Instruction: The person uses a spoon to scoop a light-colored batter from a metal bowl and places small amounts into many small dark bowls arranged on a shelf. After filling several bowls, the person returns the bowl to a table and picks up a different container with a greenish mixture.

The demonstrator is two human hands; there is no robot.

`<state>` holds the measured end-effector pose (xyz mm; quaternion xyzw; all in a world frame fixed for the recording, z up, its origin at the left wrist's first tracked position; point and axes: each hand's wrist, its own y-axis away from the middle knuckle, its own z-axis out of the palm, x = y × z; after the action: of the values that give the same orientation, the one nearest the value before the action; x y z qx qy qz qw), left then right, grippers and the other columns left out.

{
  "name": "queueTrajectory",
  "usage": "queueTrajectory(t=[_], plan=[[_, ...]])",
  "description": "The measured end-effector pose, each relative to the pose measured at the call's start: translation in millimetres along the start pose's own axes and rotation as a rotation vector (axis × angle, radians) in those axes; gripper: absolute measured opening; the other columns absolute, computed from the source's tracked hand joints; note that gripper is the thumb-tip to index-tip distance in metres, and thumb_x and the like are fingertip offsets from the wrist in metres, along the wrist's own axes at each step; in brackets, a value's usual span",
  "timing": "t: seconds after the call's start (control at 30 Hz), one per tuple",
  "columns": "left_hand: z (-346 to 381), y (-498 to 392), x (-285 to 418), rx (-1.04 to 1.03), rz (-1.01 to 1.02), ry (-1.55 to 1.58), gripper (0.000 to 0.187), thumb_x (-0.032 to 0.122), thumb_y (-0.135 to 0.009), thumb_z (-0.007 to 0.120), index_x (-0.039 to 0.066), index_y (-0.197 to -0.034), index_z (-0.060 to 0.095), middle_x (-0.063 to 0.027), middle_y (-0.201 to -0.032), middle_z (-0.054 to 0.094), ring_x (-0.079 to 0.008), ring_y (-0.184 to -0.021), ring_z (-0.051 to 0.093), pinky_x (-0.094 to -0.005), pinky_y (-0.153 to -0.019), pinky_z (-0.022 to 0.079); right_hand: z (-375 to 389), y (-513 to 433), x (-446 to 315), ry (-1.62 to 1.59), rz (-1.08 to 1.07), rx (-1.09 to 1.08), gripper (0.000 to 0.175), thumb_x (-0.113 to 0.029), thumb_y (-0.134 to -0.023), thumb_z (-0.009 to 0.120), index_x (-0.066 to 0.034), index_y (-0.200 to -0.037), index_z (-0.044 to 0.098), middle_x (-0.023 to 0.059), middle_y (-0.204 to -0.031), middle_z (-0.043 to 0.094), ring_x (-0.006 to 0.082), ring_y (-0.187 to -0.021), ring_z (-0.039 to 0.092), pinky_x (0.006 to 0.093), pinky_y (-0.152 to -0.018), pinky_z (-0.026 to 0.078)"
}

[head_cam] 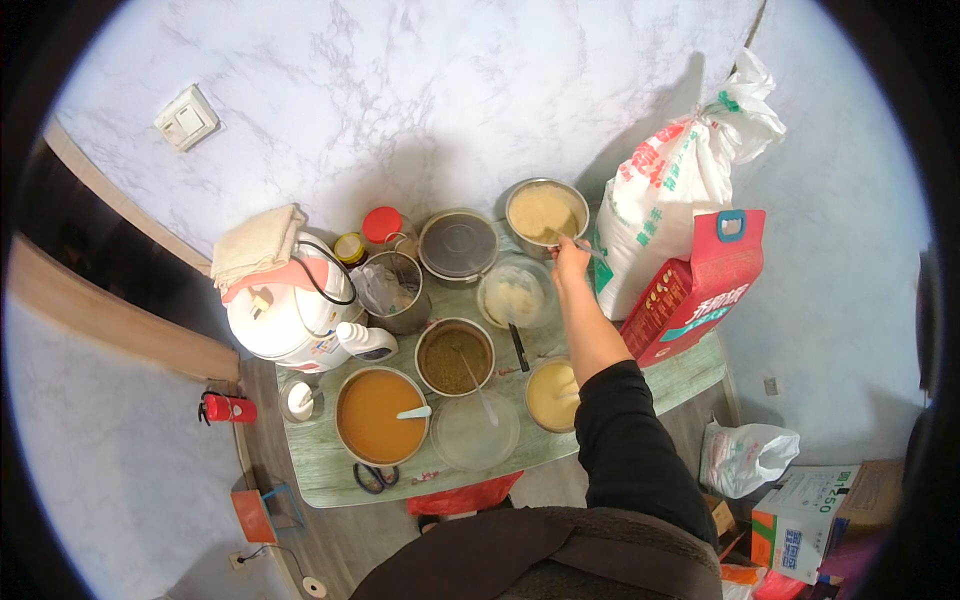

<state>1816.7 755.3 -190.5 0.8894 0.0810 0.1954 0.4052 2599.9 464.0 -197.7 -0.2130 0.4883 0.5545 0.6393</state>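
My right hand (571,259) reaches to the back of the table and grips a spoon (592,250). The spoon's head is at the surface of a pale tan powder or grain in a metal pot (544,201). Just in front of the hand stands a clear plastic tub (517,294) with a whitish lumpy substance inside. Nearer to me are a metal pot of greenish-brown contents (454,356) with a spoon in it, a pot of orange liquid (381,416) and a bowl of yellow liquid (551,394) partly behind my forearm. My left hand is out of view.
A white sack (660,195) and a red bag (694,296) stand right of my arm. A white rice cooker (281,319) sits at the left, beside a lidded pot (458,246). Scissors (375,478) and a clear lid (474,435) lie near the front edge.
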Motion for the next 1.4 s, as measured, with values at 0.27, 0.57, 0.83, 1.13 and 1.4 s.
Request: queueTrajectory(t=[0.27,0.57,0.83,1.13,1.4], plan=[[18,0,3,0.009,-0.031,-0.077,0.053,0.029,-0.091,0.06,-0.008,-0.127,0.05,-0.0194,-0.115,0.064,-0.0293,-0.103,0.063,-0.0366,-0.088,0.051,-2,-28,37,-0.07,0.067,0.054,0.029,0.004,-0.08,0.059,-0.0051,-0.102,0.042,0.0106,-0.074,0.06,0.0165,-0.052,0.058,0.0236,-0.042,0.041],[46,6,-21,-0.024,-0.057,-0.177,0.052,0.029,-0.09,0.061,-0.008,-0.125,0.052,-0.0182,-0.114,0.065,-0.0279,-0.103,0.063,-0.0359,-0.088,0.05,-24,-39,54,0.032,0.149,-0.029,0.021,0.0,-0.082,0.065,-0.0016,-0.097,0.052,0.01,-0.077,0.062,0.0154,-0.056,0.059,0.0245,-0.046,0.046],[61,19,-58,-0.065,-0.012,-0.258,0.051,0.03,-0.09,0.062,-0.007,-0.124,0.055,-0.017,-0.113,0.066,-0.0266,-0.103,0.063,-0.0352,-0.088,0.05,-74,-36,18,0.496,0.219,-0.259,0.023,-0.013,-0.083,0.072,0.0016,-0.098,0.063,0.0055,-0.077,0.061,0.0146,-0.065,0.057,0.0268,-0.052,0.045],[58,1,-88,-0.221,0.097,0.053,0.055,0.033,-0.088,0.065,-0.011,-0.12,0.055,-0.018,-0.102,0.069,-0.0243,-0.091,0.067,-0.033,-0.078,0.052,-102,84,-30,1.077,-0.396,-0.302,0.028,-0.025,-0.088,0.065,0.0026,-0.094,0.066,0.0067,-0.078,0.064,0.0156,-0.071,0.059,0.0299,-0.063,0.047],[92,49,66,-0.369,0.211,-0.093,0.051,0.029,-0.09,0.064,-0.007,-0.124,0.054,-0.0153,-0.104,0.067,-0.023,-0.094,0.067,-0.0342,-0.084,0.052,-179,312,-24,1.33,0.475,-0.983,0.029,-0.028,-0.089,0.062,0.0004,-0.09,0.063,0.0184,-0.08,0.067,0.0312,-0.075,0.067,0.0406,-0.069,0.051]])
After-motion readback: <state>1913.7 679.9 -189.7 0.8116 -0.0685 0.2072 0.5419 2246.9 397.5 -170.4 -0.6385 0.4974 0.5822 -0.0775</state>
